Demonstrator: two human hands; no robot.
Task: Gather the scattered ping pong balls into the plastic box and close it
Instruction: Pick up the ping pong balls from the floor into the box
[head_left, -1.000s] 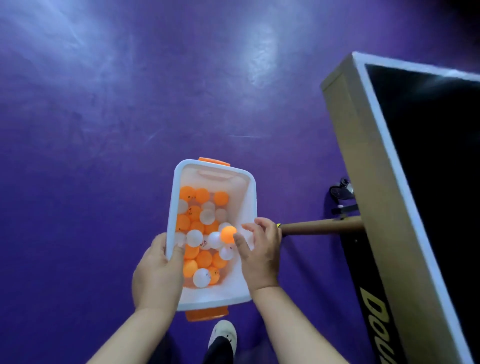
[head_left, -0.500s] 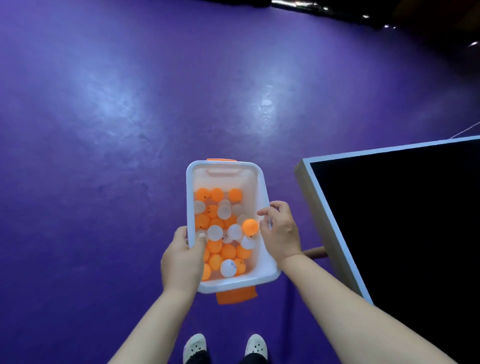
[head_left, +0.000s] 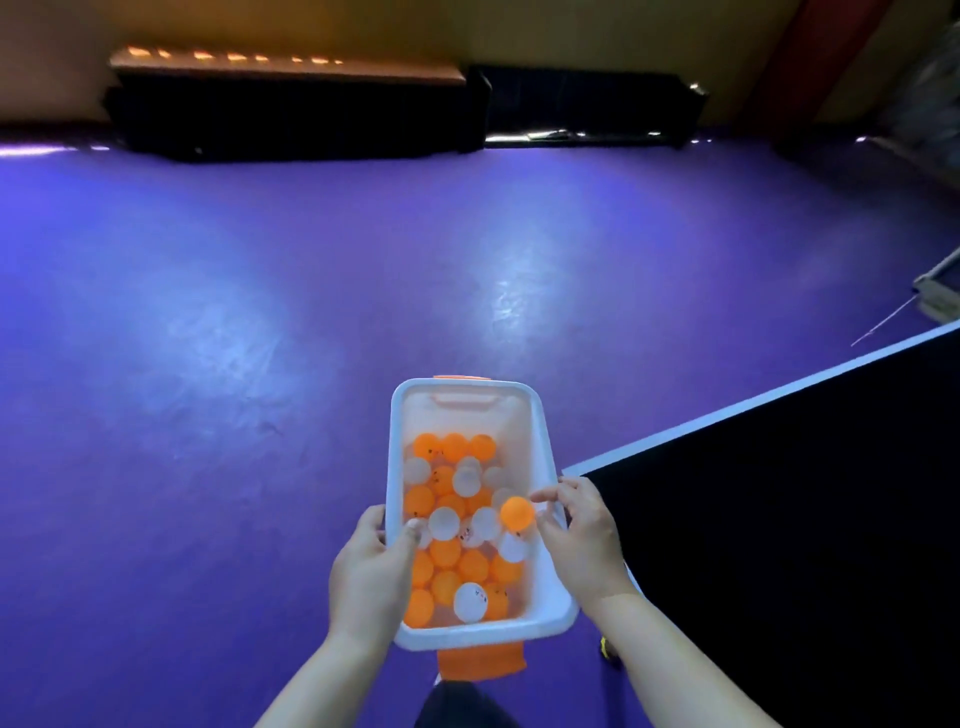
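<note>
Fingers (head_left: 550, 493) of the right hand (head_left: 582, 540) pinch an orange ball (head_left: 517, 513) at the plastic box's (head_left: 467, 636) right rim; the left hand (head_left: 363, 571) grips the left rim. The white, lidless box (orange latches (head_left: 480, 662) at both ends) is held above the purple floor (head_left: 208, 364), holding orange and white ping pong balls (head_left: 444, 522).

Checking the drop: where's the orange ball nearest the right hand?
In the head view, the orange ball is pinched by the right hand just inside the plastic box's right rim, above other balls.

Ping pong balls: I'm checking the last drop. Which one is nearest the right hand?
The orange ball pinched by the right hand, sitting above the rest, which lie lower in the plastic box.
</note>
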